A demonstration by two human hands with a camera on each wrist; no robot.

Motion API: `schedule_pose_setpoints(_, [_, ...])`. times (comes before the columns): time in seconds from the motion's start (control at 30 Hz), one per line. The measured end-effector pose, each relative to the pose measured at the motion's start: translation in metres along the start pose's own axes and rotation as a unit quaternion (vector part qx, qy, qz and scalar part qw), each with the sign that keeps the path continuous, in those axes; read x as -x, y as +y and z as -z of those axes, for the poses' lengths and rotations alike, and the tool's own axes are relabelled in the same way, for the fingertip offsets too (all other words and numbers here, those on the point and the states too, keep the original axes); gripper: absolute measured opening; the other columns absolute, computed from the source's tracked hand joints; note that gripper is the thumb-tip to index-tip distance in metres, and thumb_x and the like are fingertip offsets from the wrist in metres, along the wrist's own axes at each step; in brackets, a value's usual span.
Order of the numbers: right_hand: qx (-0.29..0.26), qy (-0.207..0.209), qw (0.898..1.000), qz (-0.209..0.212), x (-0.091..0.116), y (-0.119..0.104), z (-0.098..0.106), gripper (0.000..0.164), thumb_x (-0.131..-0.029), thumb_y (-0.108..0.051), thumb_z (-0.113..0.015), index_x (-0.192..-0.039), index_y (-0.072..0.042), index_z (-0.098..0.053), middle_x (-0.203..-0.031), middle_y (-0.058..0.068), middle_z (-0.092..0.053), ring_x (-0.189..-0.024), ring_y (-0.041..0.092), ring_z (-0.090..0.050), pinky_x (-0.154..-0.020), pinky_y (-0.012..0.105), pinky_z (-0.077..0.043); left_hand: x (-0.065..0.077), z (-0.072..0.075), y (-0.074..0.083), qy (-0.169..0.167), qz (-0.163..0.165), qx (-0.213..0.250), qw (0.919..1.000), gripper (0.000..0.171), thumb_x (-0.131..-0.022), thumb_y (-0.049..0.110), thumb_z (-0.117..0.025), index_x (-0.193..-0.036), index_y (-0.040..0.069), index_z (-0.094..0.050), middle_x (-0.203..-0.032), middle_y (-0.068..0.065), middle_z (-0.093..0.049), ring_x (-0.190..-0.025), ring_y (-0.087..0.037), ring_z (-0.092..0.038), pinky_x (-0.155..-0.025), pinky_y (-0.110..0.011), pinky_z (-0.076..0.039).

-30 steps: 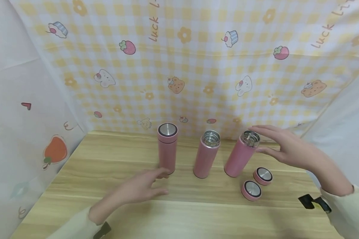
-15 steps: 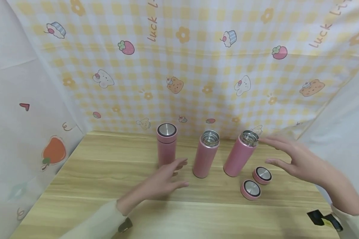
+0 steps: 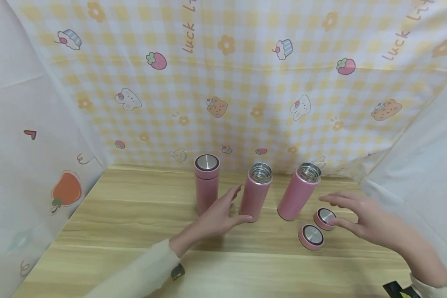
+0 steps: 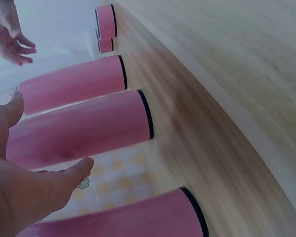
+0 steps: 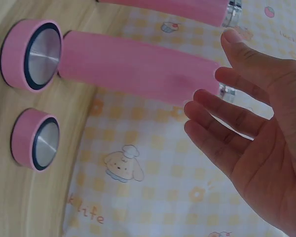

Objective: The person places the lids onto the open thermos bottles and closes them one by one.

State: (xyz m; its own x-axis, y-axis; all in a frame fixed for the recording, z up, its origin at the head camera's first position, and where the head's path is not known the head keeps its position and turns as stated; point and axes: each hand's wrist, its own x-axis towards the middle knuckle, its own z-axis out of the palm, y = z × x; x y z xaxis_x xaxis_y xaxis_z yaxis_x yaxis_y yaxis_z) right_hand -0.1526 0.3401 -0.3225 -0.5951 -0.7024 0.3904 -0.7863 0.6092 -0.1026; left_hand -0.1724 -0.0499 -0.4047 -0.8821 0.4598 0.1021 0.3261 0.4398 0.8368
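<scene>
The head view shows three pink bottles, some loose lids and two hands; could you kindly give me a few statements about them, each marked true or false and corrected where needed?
1. The leftmost bottle has its lid on. True.
2. The middle bottle is capped. False: its metal mouth is open.
3. The near lid and the far lid lie on the table. True.
4. The right hand grips the rightmost bottle. False: it is apart from that bottle and holds nothing.
5. The left hand is beside the middle bottle. True.
</scene>
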Motion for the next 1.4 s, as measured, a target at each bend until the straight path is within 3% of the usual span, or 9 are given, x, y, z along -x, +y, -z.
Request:
schedule_pose_setpoints(0.23, [-0.031, -0.038, 0.999, -0.005, 0.009, -0.006, -0.021, 0.058, -0.072, -0.018, -0.092, -0.125, -0.015, -0.069, -0.121, -0.006, -0.066, -0.109, 0.019, -0.065, -0.1, 0.008, -0.037, -0.014, -0.008, -0.001, 0.027, 0.01, 0.018, 0.9994, 0.104, -0.088, 0.044, -0.08, -0.163, 0.013, -0.015, -0.164, -0.01, -0.026, -0.136, -0.039, -0.045, -0.11, -0.045, -0.042])
schedule_pose_setpoints(0.43, [-0.055, -0.093, 0.994, -0.02, 0.02, -0.005, -0.041, 0.055, -0.079, -0.031, -0.088, -0.128, -0.017, -0.066, -0.122, -0.009, -0.062, -0.104, 0.01, -0.062, -0.085, 0.022, -0.053, -0.024, -0.014, -0.004, 0.048, 0.006, 0.039, 0.998, 0.102, -0.088, 0.038, -0.082, -0.162, 0.013, -0.017, -0.164, -0.009, -0.026, -0.142, -0.032, -0.039, -0.113, -0.042, -0.039])
schedule_pose_setpoints(0.53, [-0.061, -0.101, 0.993, -0.01, 0.024, -0.001, -0.053, 0.057, -0.077, -0.032, -0.089, -0.127, -0.016, -0.068, -0.121, -0.008, -0.063, -0.105, 0.016, -0.063, -0.083, 0.029, -0.056, -0.027, -0.017, -0.006, 0.054, 0.006, 0.045, 0.9976, 0.101, -0.087, 0.038, -0.082, -0.162, 0.015, -0.018, -0.164, -0.007, -0.028, -0.143, -0.028, -0.037, -0.113, -0.041, -0.039])
schedule_pose_setpoints(0.7, [-0.047, -0.095, 0.994, -0.001, 0.033, 0.006, -0.066, 0.063, -0.073, -0.036, -0.09, -0.124, -0.008, -0.068, -0.123, 0.004, -0.065, -0.111, 0.038, -0.062, -0.087, 0.037, -0.058, -0.031, -0.021, -0.009, 0.056, 0.004, 0.046, 0.9974, 0.101, -0.087, 0.037, -0.083, -0.162, 0.018, -0.019, -0.163, -0.007, -0.029, -0.144, -0.027, -0.035, -0.115, -0.042, -0.036])
schedule_pose_setpoints(0.8, [-0.041, -0.089, 0.995, 0.004, 0.035, 0.01, -0.073, 0.066, -0.069, -0.037, -0.092, -0.123, -0.007, -0.069, -0.12, 0.009, -0.066, -0.108, 0.042, -0.063, -0.083, 0.045, -0.059, -0.032, -0.022, -0.011, 0.057, 0.0, 0.05, 0.9971, 0.099, -0.087, 0.037, -0.083, -0.162, 0.018, -0.021, -0.163, -0.008, -0.03, -0.144, -0.028, -0.035, -0.115, -0.044, -0.036])
schedule_pose_setpoints(0.97, [-0.042, -0.097, 0.994, 0.004, 0.037, 0.014, -0.08, 0.07, -0.065, -0.039, -0.092, -0.123, -0.008, -0.069, -0.119, 0.019, -0.066, -0.105, 0.043, -0.064, -0.079, 0.052, -0.059, -0.033, -0.024, -0.013, 0.06, -0.007, 0.062, 0.9962, 0.097, -0.087, 0.036, -0.083, -0.161, 0.019, -0.022, -0.162, -0.009, -0.031, -0.143, -0.03, -0.037, -0.114, -0.044, -0.036])
schedule_pose_setpoints(1.23, [-0.051, -0.118, 0.992, -0.012, 0.042, 0.015, -0.086, 0.069, -0.069, -0.041, -0.09, -0.123, -0.006, -0.069, -0.121, 0.023, -0.063, -0.107, 0.041, -0.062, -0.079, 0.052, -0.059, -0.038, -0.029, -0.013, 0.069, -0.033, 0.088, 0.9932, 0.092, -0.088, 0.032, -0.083, -0.159, 0.018, -0.027, -0.156, -0.008, -0.042, -0.142, -0.024, -0.04, -0.114, -0.042, -0.037])
schedule_pose_setpoints(1.4, [-0.056, -0.132, 0.989, -0.031, 0.04, 0.013, -0.086, 0.068, -0.07, -0.038, -0.091, -0.124, -0.004, -0.068, -0.124, 0.024, -0.062, -0.111, 0.043, -0.06, -0.081, 0.056, -0.057, -0.041, -0.031, -0.012, 0.079, -0.018, 0.107, 0.991, 0.087, -0.086, 0.029, -0.084, -0.156, 0.02, -0.033, -0.151, -0.004, -0.048, -0.138, -0.02, -0.045, -0.11, -0.039, -0.042])
